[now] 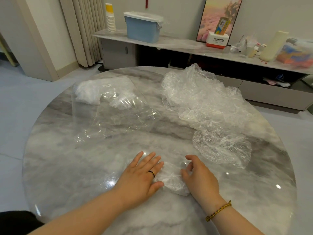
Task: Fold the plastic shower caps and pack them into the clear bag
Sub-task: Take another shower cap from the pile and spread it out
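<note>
A folded cap (171, 178) lay on the near part of the round marble desk (67, 167), between the two hands. The left hand (140, 177) lay flat on the desk at the cap's left side, its fingers (149, 158) straight and slightly spread, the thumb touching the cap's lower left edge; a dark ring (152, 173) sat on one finger. The right hand (199, 178) was at the cap's right side, its fingers (185, 173) curled in and gripping that edge, with a braided bracelet (218, 211) on the wrist. The bag (108, 106) lay flat on the far left of the desk, well apart from the hands, with white folded caps (86, 92) inside at its far end, near a small label (106, 85). A crumpled pile (199, 99) of unfolded caps covered the far right of the desk. One spread cap (221, 146) lay just in front of the pile, near the right hand but not touching it.
</note>
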{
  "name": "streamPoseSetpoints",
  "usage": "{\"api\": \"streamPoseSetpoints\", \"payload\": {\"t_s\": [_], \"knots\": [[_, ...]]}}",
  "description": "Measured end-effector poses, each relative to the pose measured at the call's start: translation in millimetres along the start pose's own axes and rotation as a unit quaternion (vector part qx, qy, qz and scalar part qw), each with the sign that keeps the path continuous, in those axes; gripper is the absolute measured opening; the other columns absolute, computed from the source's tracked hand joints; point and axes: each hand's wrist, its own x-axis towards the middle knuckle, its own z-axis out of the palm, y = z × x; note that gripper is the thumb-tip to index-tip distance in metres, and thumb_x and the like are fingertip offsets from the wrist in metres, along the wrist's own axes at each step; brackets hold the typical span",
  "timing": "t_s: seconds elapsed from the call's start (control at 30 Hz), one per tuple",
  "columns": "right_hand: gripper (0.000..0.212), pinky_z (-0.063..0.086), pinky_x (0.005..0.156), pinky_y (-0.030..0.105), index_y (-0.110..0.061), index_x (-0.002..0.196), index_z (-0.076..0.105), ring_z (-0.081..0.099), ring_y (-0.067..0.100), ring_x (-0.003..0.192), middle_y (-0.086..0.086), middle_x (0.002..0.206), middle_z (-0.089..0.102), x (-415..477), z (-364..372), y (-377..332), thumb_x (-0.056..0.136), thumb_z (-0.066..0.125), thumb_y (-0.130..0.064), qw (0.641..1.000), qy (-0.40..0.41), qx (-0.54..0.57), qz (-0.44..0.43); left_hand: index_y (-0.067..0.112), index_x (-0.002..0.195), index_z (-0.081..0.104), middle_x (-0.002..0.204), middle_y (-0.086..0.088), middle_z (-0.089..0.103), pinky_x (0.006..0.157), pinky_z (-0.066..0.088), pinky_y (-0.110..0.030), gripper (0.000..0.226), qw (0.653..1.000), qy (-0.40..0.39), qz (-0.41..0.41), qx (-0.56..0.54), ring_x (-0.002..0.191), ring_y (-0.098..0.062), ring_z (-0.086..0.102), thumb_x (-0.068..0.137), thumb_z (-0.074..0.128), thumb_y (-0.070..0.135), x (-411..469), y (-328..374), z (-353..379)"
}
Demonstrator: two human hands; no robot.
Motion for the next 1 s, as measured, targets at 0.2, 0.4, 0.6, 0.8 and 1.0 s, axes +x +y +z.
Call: {"api": "streamPoseSetpoints", "payload": {"t_s": [0.2,0.4,0.6,0.8,1.0], "knots": [[0.040,0.023,0.103,0.038,-0.013,0.104,0.065,0.053,0.028,0.110,0.009,0.111,0.067,-7.1,19.0,-8.3,0.069,0.044,-0.013,0.960,0.154,-0.175,-0.156,0.023,0.111,0.068,0.116,0.003,0.066,0.106,0.011,-0.032,0.073,0.997,-0.080,-0.021,-0.002,0.110,-0.013,0.061,0.097,0.001,0.050,1.8,-5.8,7.7],[0.077,0.011,0.106,0.029,-0.013,0.101,0.072,0.064,0.017,0.106,0.002,0.112,0.068,-18.8,37.4,-8.4,0.098,-0.002,-0.036,0.957,-0.029,-0.242,-0.158,0.021,0.114,0.066,0.118,0.004,0.065,0.104,0.012,-0.032,0.075,0.994,-0.105,-0.008,0.009,0.110,-0.012,0.061,0.095,0.000,0.051,2.5,-1.9,9.5],[0.054,0.010,0.107,0.027,-0.015,0.118,0.044,0.040,0.013,0.116,0.002,0.117,0.066,-24.2,39.5,-0.2,0.099,-0.001,-0.037,0.968,-0.074,-0.189,-0.145,0.017,0.127,0.055,0.133,-0.001,0.053,0.106,0.005,-0.034,0.082,0.989,-0.133,-0.055,-0.025,0.123,-0.012,0.050,0.091,-0.008,0.055,1.6,1.1,-3.8],[0.072,0.013,0.108,0.023,-0.017,0.131,0.046,0.040,0.017,0.129,-0.001,0.136,0.050,-15.8,25.1,-3.3,0.084,0.010,-0.058,0.975,-0.064,-0.175,-0.117,0.027,0.143,-0.016,0.143,0.018,-0.023,0.104,-0.023,-0.027,0.127,0.987,-0.138,-0.016,-0.085,0.127,-0.002,-0.032,0.029,-0.043,0.076,8.5,1.1,-7.7],[0.042,0.025,0.099,0.029,-0.027,0.129,0.042,0.036,0.017,0.123,-0.007,0.128,0.047,-0.3,-20.6,9.7,0.090,0.046,-0.043,0.984,-0.006,-0.177,-0.023,0.027,0.142,0.032,0.141,0.012,0.040,0.101,0.022,-0.019,0.060,0.979,-0.091,-0.100,-0.156,0.130,-0.009,0.032,0.091,0.033,0.059,25.2,-1.6,-33.5]]}}
